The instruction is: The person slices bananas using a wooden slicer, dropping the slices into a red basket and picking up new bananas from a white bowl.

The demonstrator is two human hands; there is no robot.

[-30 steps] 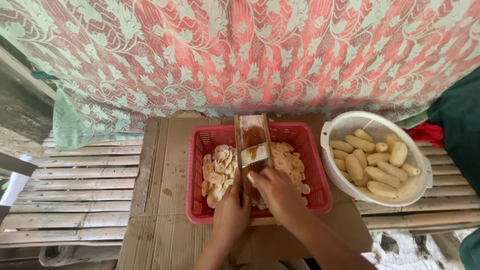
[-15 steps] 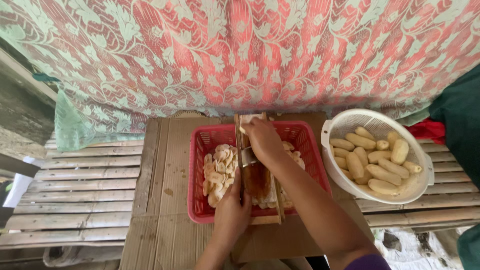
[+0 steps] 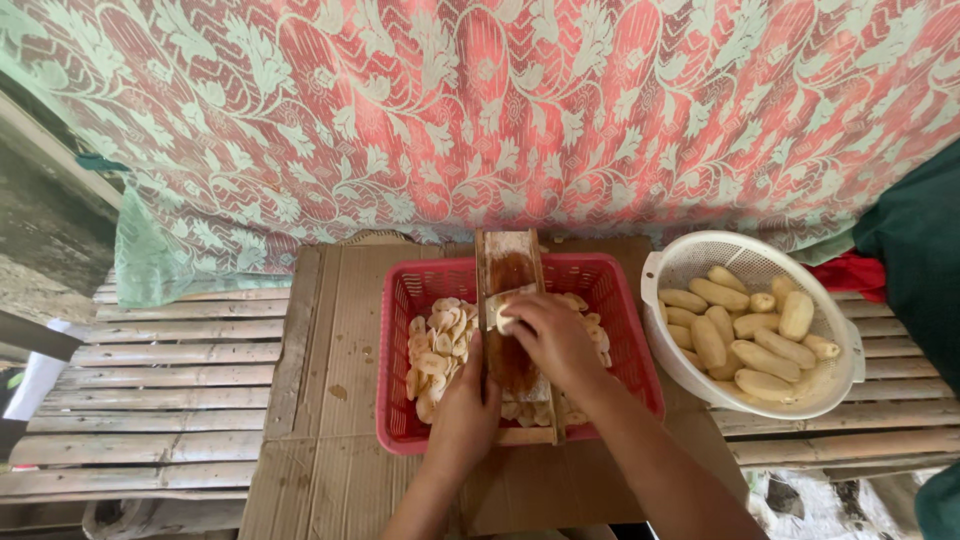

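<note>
Your left hand (image 3: pixel 462 418) clamped the near end of the wooden slicer board (image 3: pixel 512 330), laid across the red basket (image 3: pixel 620 330). Your right hand (image 3: pixel 550 335) pinched a peeled banana piece (image 3: pixel 503 318) against the board's middle; fingertips best kept high. Slices (image 3: pixel 438 345) lay left of the board.

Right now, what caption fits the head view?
Right hand presses a peeled banana piece on a wooden slicer over a red basket of slices; left hand steadies it.

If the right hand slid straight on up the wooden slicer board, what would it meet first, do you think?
The right hand would probably meet the slicer's metal blade first, right ahead of its fingertips; beyond that lies bare board.
</note>
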